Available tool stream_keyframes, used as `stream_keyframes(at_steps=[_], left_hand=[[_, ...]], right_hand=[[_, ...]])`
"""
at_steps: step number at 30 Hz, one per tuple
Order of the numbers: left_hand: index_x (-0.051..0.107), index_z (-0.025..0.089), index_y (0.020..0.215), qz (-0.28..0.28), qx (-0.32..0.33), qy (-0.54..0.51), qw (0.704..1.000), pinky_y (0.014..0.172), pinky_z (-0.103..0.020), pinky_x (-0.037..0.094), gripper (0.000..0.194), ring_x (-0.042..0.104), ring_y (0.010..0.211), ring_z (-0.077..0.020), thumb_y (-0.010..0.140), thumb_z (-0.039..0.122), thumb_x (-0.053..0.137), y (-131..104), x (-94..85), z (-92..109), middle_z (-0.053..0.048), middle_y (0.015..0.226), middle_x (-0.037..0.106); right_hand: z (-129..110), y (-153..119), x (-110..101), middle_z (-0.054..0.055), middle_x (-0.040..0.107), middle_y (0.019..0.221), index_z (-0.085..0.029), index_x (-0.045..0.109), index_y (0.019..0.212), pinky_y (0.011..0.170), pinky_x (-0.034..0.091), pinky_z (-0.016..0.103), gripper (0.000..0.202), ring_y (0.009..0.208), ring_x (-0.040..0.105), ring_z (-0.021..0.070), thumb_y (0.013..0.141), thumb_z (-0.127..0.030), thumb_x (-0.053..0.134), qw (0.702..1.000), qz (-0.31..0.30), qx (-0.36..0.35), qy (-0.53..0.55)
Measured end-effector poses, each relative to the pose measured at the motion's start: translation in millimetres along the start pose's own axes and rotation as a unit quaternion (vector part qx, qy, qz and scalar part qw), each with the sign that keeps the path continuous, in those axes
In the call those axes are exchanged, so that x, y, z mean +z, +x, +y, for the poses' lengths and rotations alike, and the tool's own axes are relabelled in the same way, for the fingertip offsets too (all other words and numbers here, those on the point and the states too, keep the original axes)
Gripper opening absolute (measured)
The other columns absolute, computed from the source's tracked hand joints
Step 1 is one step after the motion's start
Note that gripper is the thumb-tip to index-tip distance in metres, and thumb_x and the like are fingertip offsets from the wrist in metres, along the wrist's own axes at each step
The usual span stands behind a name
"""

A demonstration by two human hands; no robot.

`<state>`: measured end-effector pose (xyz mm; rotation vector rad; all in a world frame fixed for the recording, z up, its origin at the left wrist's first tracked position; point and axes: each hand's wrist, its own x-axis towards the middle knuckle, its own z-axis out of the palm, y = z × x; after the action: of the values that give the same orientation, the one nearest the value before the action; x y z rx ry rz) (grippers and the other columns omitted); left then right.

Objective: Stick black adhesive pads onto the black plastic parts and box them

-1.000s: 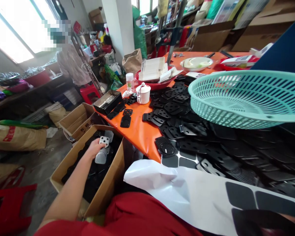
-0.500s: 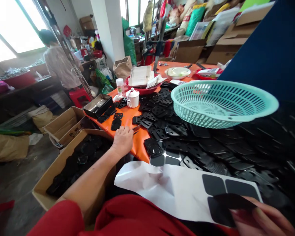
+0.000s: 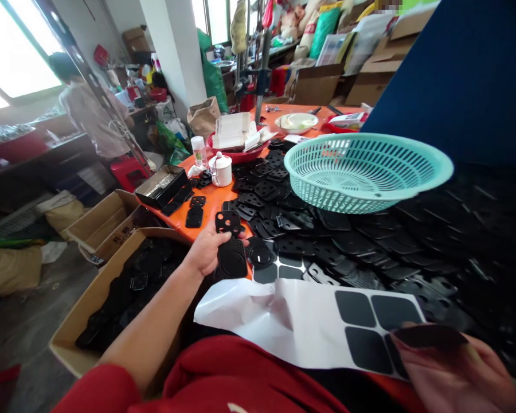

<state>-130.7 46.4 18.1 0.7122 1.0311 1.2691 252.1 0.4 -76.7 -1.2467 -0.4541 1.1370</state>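
My left hand (image 3: 205,248) is closed on a black plate (image 3: 232,259) with round holes at its upper end and a ribbed square pad below. It holds the plate up over the table's near edge. At the lower right, my blurred right hand (image 3: 468,370) pinches a dark, thin sticker (image 3: 432,335). Below that hand lies a white backing sheet (image 3: 296,327) bearing several dark rounded-square stickers (image 3: 356,308). The sheet's left part is bare and creased. Another black plate (image 3: 260,252) rests flat just right of the left hand.
Overlapping black plates (image 3: 361,246) cover the right of the orange table (image 3: 215,202). A turquoise basket (image 3: 365,198) sits on them. Left are a lidded white cup (image 3: 221,171), a black box (image 3: 161,192) and a carton (image 3: 69,338) of black parts. A person (image 3: 90,112) is in the background.
My left hand has lifted the holed black plate from the table and drawn it closer. The right hand still holds the dark sticker, now tilted differently. The view has shifted slightly to the right.
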Motion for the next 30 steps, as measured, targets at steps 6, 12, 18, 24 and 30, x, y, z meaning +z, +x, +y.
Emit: stream_keyframes(at_steps=[6,12,18,24,30], left_hand=[[0.054,0.019,0.103,-0.138,-0.171,-0.106,0.97,0.09,-0.042,0.052,0.044,0.072,0.092,-0.0255,0.065,0.01,0.075,-39,57.0,-42,-0.008,0.094,0.073],[0.058,0.019,0.098,-0.161,-0.202,-0.088,0.962,0.087,-0.032,0.05,0.045,0.069,0.094,-0.0204,0.059,0.005,0.075,-55,98.6,-86,-0.005,0.1,0.072],[0.058,0.019,0.105,-0.222,-0.303,-0.09,0.923,0.067,-0.027,0.049,0.054,0.071,0.079,-0.0196,0.054,0.001,0.066,-62,113.7,-105,-0.006,0.094,0.071],[0.058,0.018,0.107,-0.229,-0.332,-0.111,0.908,0.07,-0.028,0.051,0.056,0.072,0.078,-0.0201,0.055,-0.001,0.064,-60,111.8,-115,-0.005,0.093,0.069],[0.056,0.015,0.106,-0.229,-0.327,-0.109,0.911,0.066,-0.025,0.049,0.056,0.069,0.077,-0.0175,0.054,-0.001,0.068,-59,113.5,-112,-0.007,0.098,0.07]], right_hand=[[-33,-40,37,0.0,0.07,0.074,-0.028,0.07,0.072,0.069,0.057,0.037,0.037,0.072,0.067,0.0204,0.049,-0.046,0.092,0.998,-0.063,0.022,-0.016],[-42,-78,62,-0.001,0.062,0.065,-0.023,0.073,0.077,0.052,0.047,0.022,0.028,0.056,0.054,0.0112,0.064,-0.043,0.087,0.982,-0.123,-0.013,-0.146],[-35,-70,54,-0.001,0.06,0.063,-0.02,0.072,0.077,0.053,0.044,0.023,0.026,0.057,0.051,0.012,0.07,-0.043,0.082,0.965,-0.131,-0.014,-0.227],[-37,-60,45,-0.002,0.058,0.059,-0.02,0.071,0.073,0.05,0.04,0.021,0.027,0.054,0.047,0.0102,0.062,-0.04,0.085,0.981,-0.055,-0.02,-0.183],[-29,-66,39,-0.001,0.058,0.059,-0.019,0.07,0.074,0.049,0.039,0.02,0.027,0.053,0.048,0.0097,0.066,-0.041,0.083,0.972,-0.097,0.022,-0.211]])
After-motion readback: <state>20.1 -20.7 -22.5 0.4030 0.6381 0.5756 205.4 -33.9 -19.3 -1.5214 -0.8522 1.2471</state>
